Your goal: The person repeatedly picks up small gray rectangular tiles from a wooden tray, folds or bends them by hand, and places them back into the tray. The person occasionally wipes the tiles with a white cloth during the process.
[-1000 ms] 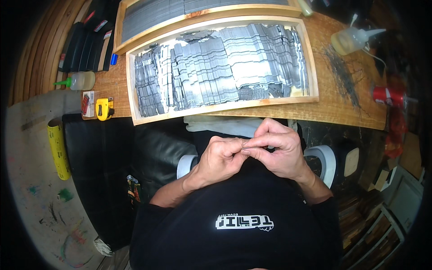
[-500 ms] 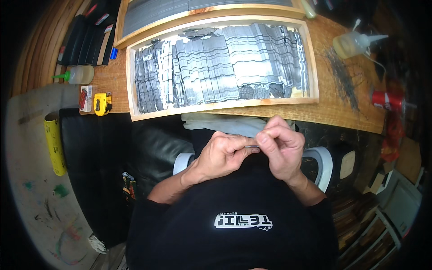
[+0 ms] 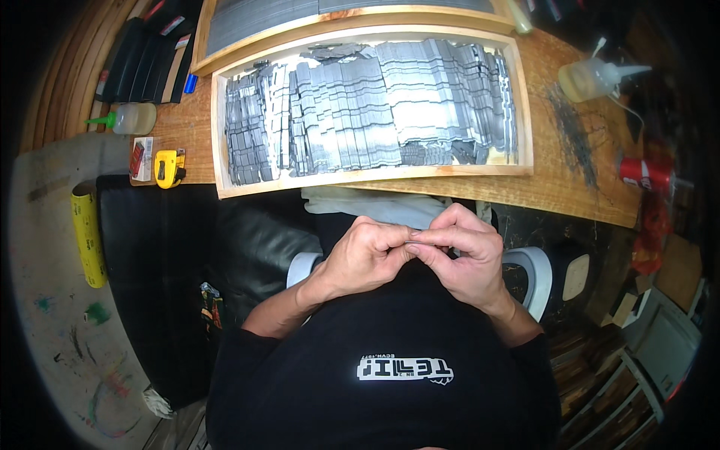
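Observation:
In front of my chest, my left hand [image 3: 361, 253] and my right hand [image 3: 471, 259] meet with their fingertips touching. Both pinch a thin grey strip [image 3: 415, 242], of which only a sliver shows between the fingers; most of it is covered. Just beyond the hands, on the wooden bench, lies a shallow wooden tray [image 3: 375, 181]. Rows of thin, flat grey strips [image 3: 345, 112] are packed in it, some of them lying crooked at the ends.
A second wooden tray [image 3: 337, 24] sits behind the first. To the left are a green-tipped bottle [image 3: 136, 118], a yellow tape measure [image 3: 169, 169] and a small box [image 3: 141, 159]. On the right stand a squeeze bottle [image 3: 589, 81] and a red can [image 3: 646, 174].
My right hand has shifted left and its fingertips have closed against my left fingertips. The dark end of the strip that showed before is now mostly covered.

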Demonstrator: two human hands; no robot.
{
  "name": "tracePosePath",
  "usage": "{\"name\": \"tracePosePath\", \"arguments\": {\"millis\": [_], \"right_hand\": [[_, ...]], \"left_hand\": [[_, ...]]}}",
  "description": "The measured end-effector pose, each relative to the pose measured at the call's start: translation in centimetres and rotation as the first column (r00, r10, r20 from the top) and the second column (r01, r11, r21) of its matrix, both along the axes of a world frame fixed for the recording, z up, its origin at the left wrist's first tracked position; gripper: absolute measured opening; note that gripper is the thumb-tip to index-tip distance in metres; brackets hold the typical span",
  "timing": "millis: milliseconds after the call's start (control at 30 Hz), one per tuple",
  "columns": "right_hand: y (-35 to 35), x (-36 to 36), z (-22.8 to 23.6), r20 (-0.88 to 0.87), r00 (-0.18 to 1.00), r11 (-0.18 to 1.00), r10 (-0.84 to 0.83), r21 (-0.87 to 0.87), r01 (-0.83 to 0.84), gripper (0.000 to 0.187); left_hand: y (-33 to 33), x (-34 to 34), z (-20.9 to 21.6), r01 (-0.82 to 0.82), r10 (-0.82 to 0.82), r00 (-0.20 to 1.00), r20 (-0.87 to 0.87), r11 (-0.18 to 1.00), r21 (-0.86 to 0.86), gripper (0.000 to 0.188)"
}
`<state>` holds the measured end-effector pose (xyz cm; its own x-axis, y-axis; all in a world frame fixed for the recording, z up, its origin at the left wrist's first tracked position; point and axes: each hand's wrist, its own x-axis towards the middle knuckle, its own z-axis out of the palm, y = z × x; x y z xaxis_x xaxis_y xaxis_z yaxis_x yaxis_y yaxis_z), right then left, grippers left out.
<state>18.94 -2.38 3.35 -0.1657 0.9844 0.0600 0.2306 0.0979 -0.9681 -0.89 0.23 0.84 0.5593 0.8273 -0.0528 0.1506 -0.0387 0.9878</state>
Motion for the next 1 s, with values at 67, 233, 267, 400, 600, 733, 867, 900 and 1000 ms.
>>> {"name": "tracePosePath", "arguments": {"millis": [67, 233, 267, 400, 600, 733, 867, 900, 1000], "right_hand": [[0.09, -0.01, 0.11, 0.008, 1.0, 1.0, 0.001, -0.006, -0.001, 0.021], [0.16, 0.07, -0.15, -0.021, 1.0, 1.0, 0.006, 0.005, -0.006, 0.02], [0.16, 0.09, -0.24, -0.031, 1.0, 1.0, 0.008, 0.012, -0.008, 0.019], [0.2, 0.1, -0.39, -0.045, 0.999, 1.0, 0.02, 0.015, -0.019, 0.019], [0.25, 0.15, -0.65, -0.052, 0.998, 0.999, 0.029, 0.022, -0.028, 0.019], [0.35, 0.22, -0.52, -0.044, 0.998, 0.999, 0.038, 0.01, -0.037, 0.018], [0.51, 0.23, -0.33, -0.033, 0.998, 0.999, 0.047, 0.006, -0.047, 0.018], [0.54, 0.21, -0.24, -0.032, 0.998, 0.999, 0.045, 0.005, -0.045, 0.018], [0.58, 0.27, -0.14, -0.035, 0.999, 0.999, 0.038, 0.004, -0.038, 0.019]], "left_hand": [[0.04, -0.01, 0.09, 0.004, -0.004, 1.0, 0.001, 1.0, 0.0, 0.011], [0.03, 0.09, 0.13, -0.002, 0.002, 1.0, 0.004, 1.0, 0.026, 0.009], [0.03, 0.1, 0.15, -0.004, 0.004, 1.0, 0.003, 0.999, 0.034, 0.01], [0.02, -0.07, 0.16, 0.003, -0.003, 1.0, -0.008, 0.998, 0.057, 0.012], [-0.02, 0.02, 0.29, -0.014, 0.013, 1.0, 0.016, 0.997, 0.076, 0.016], [-0.01, -0.14, 0.29, 0.005, -0.005, 1.0, -0.006, 0.998, 0.067, 0.018], [-0.09, -0.18, 0.28, -0.004, 0.004, 1.0, 0.004, 0.999, 0.041, 0.016], [-0.1, -0.19, 0.27, -0.006, 0.006, 1.0, 0.002, 0.999, 0.046, 0.016], [-0.07, -0.2, 0.4, -0.009, 0.009, 1.0, -0.006, 0.999, 0.044, 0.017]]}}
